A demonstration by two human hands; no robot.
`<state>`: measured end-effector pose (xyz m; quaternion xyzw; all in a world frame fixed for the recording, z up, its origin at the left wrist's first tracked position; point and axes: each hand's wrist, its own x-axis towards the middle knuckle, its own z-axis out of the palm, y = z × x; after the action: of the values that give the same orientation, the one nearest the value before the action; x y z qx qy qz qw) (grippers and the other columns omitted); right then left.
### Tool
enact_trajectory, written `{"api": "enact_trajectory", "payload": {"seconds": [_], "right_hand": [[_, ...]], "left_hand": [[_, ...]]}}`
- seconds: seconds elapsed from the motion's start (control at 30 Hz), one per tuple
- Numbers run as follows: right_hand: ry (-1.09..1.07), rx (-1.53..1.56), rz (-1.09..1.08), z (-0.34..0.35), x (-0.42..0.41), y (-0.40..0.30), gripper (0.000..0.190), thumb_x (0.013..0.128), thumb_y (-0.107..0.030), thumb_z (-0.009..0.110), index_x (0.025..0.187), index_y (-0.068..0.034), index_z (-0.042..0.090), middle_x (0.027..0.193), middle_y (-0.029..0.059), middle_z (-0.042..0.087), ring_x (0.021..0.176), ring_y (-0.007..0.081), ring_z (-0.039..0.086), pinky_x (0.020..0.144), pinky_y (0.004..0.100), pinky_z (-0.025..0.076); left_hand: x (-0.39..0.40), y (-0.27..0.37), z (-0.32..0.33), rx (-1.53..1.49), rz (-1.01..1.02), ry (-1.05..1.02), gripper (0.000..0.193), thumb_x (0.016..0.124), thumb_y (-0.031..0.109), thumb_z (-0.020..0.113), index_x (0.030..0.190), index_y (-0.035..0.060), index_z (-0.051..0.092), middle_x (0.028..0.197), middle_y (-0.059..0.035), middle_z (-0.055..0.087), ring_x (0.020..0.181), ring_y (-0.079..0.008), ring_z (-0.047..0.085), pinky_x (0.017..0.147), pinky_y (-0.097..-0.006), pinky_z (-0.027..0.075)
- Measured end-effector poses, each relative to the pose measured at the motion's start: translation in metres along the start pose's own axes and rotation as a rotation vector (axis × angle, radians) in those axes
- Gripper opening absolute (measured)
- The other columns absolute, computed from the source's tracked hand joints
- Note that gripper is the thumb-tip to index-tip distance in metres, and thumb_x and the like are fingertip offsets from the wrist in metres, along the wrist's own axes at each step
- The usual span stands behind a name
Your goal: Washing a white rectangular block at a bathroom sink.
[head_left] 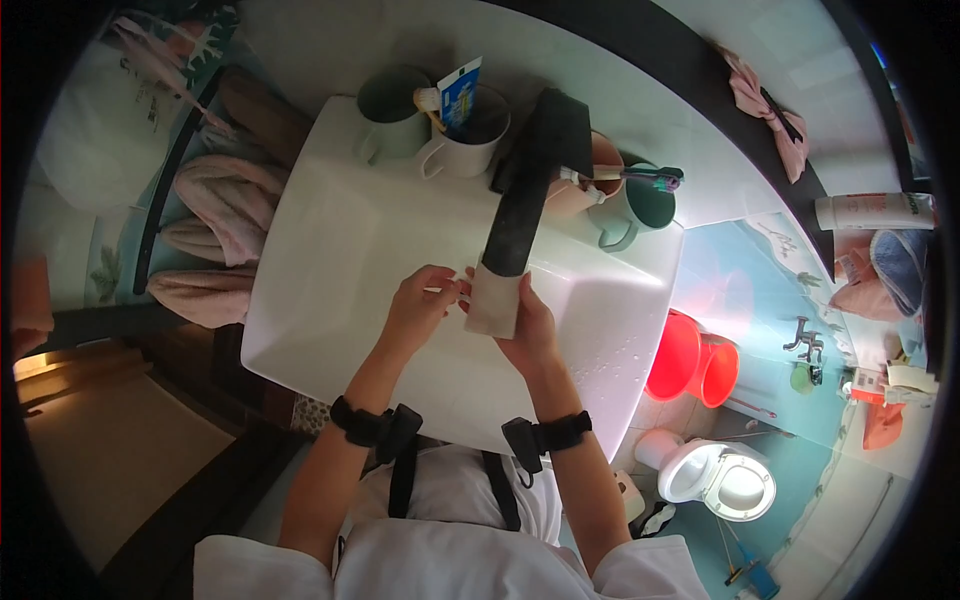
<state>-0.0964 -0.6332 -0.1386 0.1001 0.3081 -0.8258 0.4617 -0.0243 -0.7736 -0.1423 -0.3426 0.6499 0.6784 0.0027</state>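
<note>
Over the white washbasin (360, 247), my right hand (531, 322) holds a pale rectangular block-like item (495, 304) upright, just below the end of the black faucet (521, 217). Its exact kind cannot be told. My left hand (424, 304) is at the left side of it, thumb and fingertips pinched on a small white piece (460, 276). Fingertips of my right hand show behind the item's left edge, near that piece. Water drops lie on the basin's right side.
Behind the basin stand a green mug (391, 112), a white mug (469, 139) with toothpaste and toothbrush, a pink cup (574, 191) and another green mug (645, 199). Pink towels (225, 202) hang at left. Red buckets (675, 356) and a toilet (709, 476) are at right.
</note>
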Motion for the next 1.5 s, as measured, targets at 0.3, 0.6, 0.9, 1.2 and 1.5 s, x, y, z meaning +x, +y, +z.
{"api": "enact_trajectory", "payload": {"seconds": [0.3, 0.6, 0.9, 1.2, 1.5], "right_hand": [[-0.08, 0.195, 0.048, 0.017, 0.029, 0.002, 0.045, 0.091, -0.04, 0.028, 0.116, -0.005, 0.041, 0.106, 0.0138, 0.052, 0.099, 0.029, 0.051, 0.085, 0.0453, 0.041], [0.077, 0.09, -0.009, 0.013, 0.049, 0.023, 0.023, 0.083, -0.026, 0.046, 0.092, -0.005, 0.046, 0.075, 0.0089, 0.05, 0.064, 0.0213, 0.049, 0.057, 0.0327, 0.042], [0.405, -0.171, 0.048, 0.023, 0.047, 0.025, 0.02, 0.084, -0.027, 0.044, 0.069, -0.014, 0.04, 0.054, 0.0001, 0.033, 0.043, 0.0151, 0.033, 0.039, 0.0298, 0.026], [0.217, -0.016, -0.014, 0.012, 0.044, 0.022, 0.024, 0.09, -0.028, 0.033, 0.086, -0.007, 0.044, 0.064, 0.0034, 0.043, 0.056, 0.0171, 0.042, 0.052, 0.0308, 0.036], [0.001, -0.153, -0.059, 0.005, 0.02, 0.01, 0.034, 0.085, -0.013, 0.045, 0.116, 0.0, 0.041, 0.112, 0.0136, 0.052, 0.099, 0.0235, 0.053, 0.085, 0.0352, 0.043]], "left_hand": [[-0.007, -0.002, -0.024, -0.075, -0.084, -0.026, 0.024, 0.085, 0.022, 0.047, 0.098, 0.0034, 0.055, 0.09, -0.0068, 0.06, 0.08, -0.0155, 0.059, 0.068, -0.0255, 0.044], [-0.02, -0.013, -0.039, -0.088, -0.094, -0.044, 0.025, 0.085, 0.024, 0.046, 0.096, 0.0028, 0.055, 0.089, -0.0063, 0.06, 0.077, -0.0153, 0.06, 0.069, -0.0254, 0.044], [-0.022, -0.013, -0.032, -0.142, -0.081, -0.024, 0.022, 0.081, 0.018, 0.049, 0.092, 0.0008, 0.056, 0.084, -0.0082, 0.061, 0.071, -0.0162, 0.062, 0.061, -0.0242, 0.045], [-0.016, -0.004, -0.021, -0.095, -0.055, -0.043, 0.025, 0.084, 0.022, 0.05, 0.096, 0.0011, 0.055, 0.085, -0.0092, 0.061, 0.072, -0.0162, 0.062, 0.06, -0.025, 0.045], [0.002, 0.004, 0.001, -0.259, -0.164, -0.169, 0.047, 0.079, 0.03, 0.059, 0.107, -0.0065, 0.049, 0.087, -0.0123, 0.06, 0.073, -0.0172, 0.06, 0.063, -0.027, 0.048]]}}
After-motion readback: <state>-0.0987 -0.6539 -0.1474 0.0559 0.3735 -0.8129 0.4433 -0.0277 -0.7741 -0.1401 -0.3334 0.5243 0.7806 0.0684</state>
